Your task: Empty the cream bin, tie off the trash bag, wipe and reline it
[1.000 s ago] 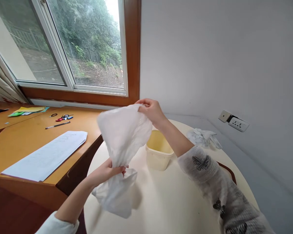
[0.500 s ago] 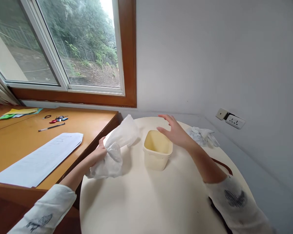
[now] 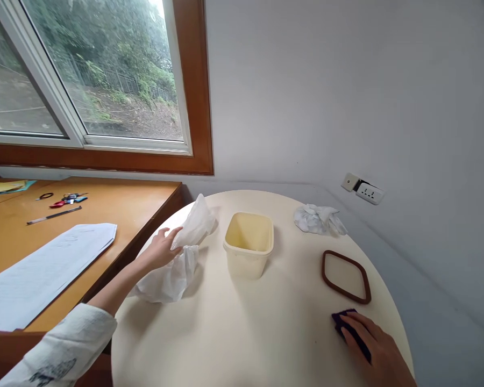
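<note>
At the round table's left edge the left hand half-curls over a thin, crumpled white bag, its hold unclear, while the right hand pinches a dark cloth near the right edge.

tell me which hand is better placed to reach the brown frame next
Probably the right hand: it is on a dark cloth close to the brown frame, while the left hand is well away, at the white plastic.
</note>
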`<state>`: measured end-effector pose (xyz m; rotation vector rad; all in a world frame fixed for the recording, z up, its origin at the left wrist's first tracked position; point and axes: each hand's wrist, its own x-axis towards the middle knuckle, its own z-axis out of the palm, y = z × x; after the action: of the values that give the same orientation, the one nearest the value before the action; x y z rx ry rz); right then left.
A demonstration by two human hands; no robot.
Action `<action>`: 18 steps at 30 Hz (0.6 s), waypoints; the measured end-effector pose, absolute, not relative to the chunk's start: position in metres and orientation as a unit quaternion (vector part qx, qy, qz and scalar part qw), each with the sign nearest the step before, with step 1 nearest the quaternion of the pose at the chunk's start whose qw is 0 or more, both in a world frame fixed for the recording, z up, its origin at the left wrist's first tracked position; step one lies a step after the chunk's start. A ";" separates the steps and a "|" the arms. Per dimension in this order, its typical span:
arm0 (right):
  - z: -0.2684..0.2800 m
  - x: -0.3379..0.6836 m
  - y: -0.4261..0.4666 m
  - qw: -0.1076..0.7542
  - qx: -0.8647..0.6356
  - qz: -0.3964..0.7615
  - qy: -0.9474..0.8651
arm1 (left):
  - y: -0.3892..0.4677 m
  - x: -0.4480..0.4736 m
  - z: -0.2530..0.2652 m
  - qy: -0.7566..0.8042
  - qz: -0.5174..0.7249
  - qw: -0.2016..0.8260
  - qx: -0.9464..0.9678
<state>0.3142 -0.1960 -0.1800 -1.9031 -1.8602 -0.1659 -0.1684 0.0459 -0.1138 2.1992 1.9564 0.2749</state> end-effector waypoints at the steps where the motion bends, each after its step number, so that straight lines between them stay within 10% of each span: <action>1: -0.193 0.320 -0.204 0.222 -0.709 -0.075 -0.665 | 0.045 -0.168 -0.112 0.652 0.095 0.077 0.748; 8: -0.223 0.321 -0.213 0.118 -0.725 -0.042 -0.677 | 0.020 -0.150 -0.098 0.615 0.153 0.054 0.772; 18: -0.218 0.309 -0.201 0.181 -0.657 -0.016 -0.732 | -0.025 -0.115 -0.088 0.579 0.232 0.103 0.775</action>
<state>0.3094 -0.2010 -0.2175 -1.8549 -2.0663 -0.0442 -0.1150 -0.0246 -0.0883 2.2867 1.7091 0.6858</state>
